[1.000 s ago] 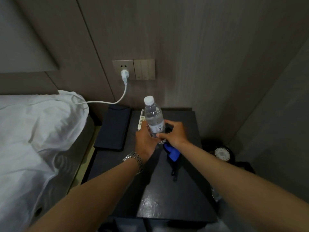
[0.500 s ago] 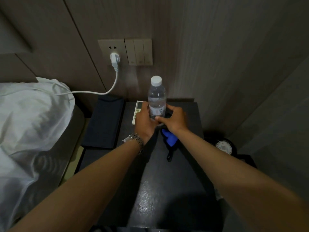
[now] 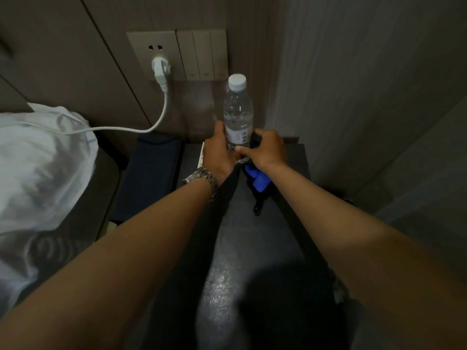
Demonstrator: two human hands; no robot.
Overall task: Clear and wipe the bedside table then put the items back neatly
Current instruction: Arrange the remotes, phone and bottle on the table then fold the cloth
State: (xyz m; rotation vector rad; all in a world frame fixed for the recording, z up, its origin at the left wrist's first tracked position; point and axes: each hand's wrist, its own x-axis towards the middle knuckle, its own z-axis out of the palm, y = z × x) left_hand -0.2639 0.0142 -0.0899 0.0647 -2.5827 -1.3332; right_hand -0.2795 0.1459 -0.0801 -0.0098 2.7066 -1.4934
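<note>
Bed (image 3: 38,173) at left, white bedding bunched beside dark surface (image 3: 252,248) — top glossy, looks wiped. Dark flat pad (image 3: 149,178) lies between bed and surface. White cable (image 3: 121,128) runs from wall socket (image 3: 151,54) across to bed. Water bottle (image 3: 238,114) upright at back of surface near wall — likely being set back neatly. Left hand (image 3: 218,154): fingers wrapped round bottle's lower part, steadying it. Right hand (image 3: 265,150): fingers clenched on blue cloth (image 3: 257,179), thumb toward bottle. White item's edge (image 3: 201,157) peeks behind left hand.
</note>
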